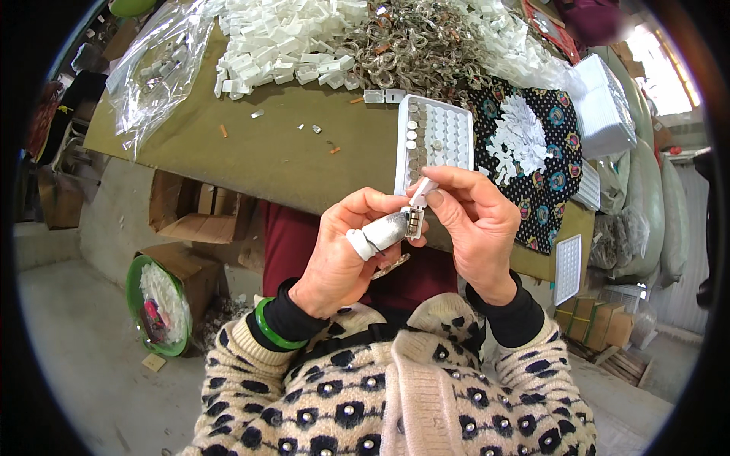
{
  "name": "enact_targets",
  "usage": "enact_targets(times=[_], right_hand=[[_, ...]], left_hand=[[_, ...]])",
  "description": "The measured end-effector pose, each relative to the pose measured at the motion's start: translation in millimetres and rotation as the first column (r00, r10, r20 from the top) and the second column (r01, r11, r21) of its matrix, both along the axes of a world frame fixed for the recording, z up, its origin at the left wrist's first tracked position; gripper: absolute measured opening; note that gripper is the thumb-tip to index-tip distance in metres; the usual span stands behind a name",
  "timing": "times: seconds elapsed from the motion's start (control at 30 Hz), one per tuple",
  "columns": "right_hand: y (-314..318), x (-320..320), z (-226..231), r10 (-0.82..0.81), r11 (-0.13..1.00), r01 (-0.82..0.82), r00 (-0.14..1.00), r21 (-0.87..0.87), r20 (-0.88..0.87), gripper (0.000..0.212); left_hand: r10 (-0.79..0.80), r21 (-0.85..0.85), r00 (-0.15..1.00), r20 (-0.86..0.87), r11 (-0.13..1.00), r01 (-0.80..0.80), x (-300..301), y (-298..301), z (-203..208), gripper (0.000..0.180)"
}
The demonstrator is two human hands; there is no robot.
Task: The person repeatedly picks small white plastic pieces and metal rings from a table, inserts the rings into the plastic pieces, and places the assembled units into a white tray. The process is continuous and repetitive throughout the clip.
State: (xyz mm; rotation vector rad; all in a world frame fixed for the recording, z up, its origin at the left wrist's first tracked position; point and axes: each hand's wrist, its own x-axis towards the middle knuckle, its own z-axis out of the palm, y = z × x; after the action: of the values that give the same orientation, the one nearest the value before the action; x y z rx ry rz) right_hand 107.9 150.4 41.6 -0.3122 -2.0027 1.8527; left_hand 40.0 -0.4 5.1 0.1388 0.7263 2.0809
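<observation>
Close in front of my body, my left hand [334,243] grips a small white plastic case [414,220] with metal button cells inside. One of its digits wears a white wrapping [378,234], greyed at the tip. My right hand [484,224] pinches a small white plastic piece [424,191] at the case's upper end; whether it is joined to the case I cannot tell. Under my left fingers shows a row of metal discs [391,266], partly hidden. Just beyond my hands lies a white tray [455,121] of small pockets, with button cells [413,125] along its left side.
Piles of white plastic cases [293,42] and clear brownish parts [407,53] cover the table's [304,144] far side. White pieces [521,140] lie on patterned cloth [538,201] at right, near stacked trays [604,102]. A plastic bag [156,68] hangs left; a green basin [135,292] stands below.
</observation>
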Motion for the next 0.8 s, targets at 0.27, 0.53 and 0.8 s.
enact_targets(times=[0.27, 0.53, 0.8], right_hand=[[-3, 6, 0, -0.006, 0.989, 0.018, 0.997, 0.147, -0.083, 0.013], [0, -10, -9, 0.242, 0.865, 0.001, 0.875, 0.502, -0.419, 0.028], [-8, -3, -22, 0.219, 0.785, 0.085, 0.889, 0.614, -0.402, 0.029]], left_hand=[[-0.004, 0.107, 0.999, 0.039, 0.994, 0.000, 1, -1, -5, 0.017], [0.101, 0.131, 0.991, 0.087, 0.985, -0.112, 6, 4, -8, 0.017], [0.009, 0.077, 0.987, 0.163, 0.997, -0.022, 15, 11, -11, 0.017]])
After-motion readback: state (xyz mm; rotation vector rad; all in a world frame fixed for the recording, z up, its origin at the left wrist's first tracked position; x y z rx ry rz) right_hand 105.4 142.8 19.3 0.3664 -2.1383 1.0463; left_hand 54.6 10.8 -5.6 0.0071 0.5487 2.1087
